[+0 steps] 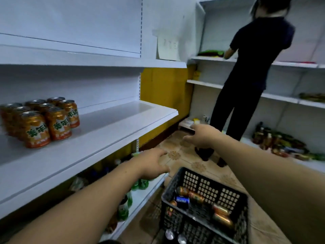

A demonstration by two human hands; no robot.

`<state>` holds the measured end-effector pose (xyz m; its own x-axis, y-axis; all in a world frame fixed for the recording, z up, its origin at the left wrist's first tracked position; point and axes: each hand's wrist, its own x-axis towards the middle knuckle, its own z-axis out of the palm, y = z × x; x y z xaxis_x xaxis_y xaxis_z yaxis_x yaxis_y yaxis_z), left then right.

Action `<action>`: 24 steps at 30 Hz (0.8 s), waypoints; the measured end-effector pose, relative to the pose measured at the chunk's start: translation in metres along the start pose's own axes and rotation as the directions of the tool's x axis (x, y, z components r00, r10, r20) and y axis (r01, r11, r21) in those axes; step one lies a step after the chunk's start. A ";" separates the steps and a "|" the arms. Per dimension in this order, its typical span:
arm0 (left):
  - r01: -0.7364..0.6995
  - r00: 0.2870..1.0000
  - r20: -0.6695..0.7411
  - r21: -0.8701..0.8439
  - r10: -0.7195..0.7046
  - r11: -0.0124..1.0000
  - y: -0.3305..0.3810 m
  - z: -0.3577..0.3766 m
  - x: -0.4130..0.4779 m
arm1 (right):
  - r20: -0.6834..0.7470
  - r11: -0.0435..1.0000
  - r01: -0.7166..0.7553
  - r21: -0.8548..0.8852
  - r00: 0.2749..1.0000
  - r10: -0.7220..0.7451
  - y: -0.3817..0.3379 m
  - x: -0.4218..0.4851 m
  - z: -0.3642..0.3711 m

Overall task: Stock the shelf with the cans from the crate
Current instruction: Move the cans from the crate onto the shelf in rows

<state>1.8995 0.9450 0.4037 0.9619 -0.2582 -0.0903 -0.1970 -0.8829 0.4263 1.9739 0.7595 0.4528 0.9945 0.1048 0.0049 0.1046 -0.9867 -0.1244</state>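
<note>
My feed, wearer's body only: left forearm (88, 205) bare, comes in from 7 o'clock; right forearm (272, 169) bare, from 4 o'clock, broad near lens. Both bare too: left hand (153, 164), right hand (204, 136). At 6 o'clock, frame bottom: dark rounded edge (109, 242), clothing or rig, can't tell from here.

Mount: head-worn, in the aisle, with the white shelf (105, 131) along its left.
Direction: forward and down, along the tiled floor (177, 155).
Nearness: close; both forearms fill the lower frame, left hand (153, 164) and right hand (202, 136) mid-frame, black crate (211, 184) just below them.
Lens: wide-angle; the shelf edges bow.
</note>
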 end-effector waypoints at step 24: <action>0.043 0.802 0.587 0.135 -0.115 0.990 -0.001 0.302 0.252 | 0.574 0.863 -0.504 0.048 0.720 0.389 0.299 0.053 0.302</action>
<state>2.0850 0.7618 0.1087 0.6825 -0.3357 -0.6492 -0.1792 -0.9380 0.2967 2.0558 0.5073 0.1158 0.7525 -0.2369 -0.6146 -0.4111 -0.8979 -0.1572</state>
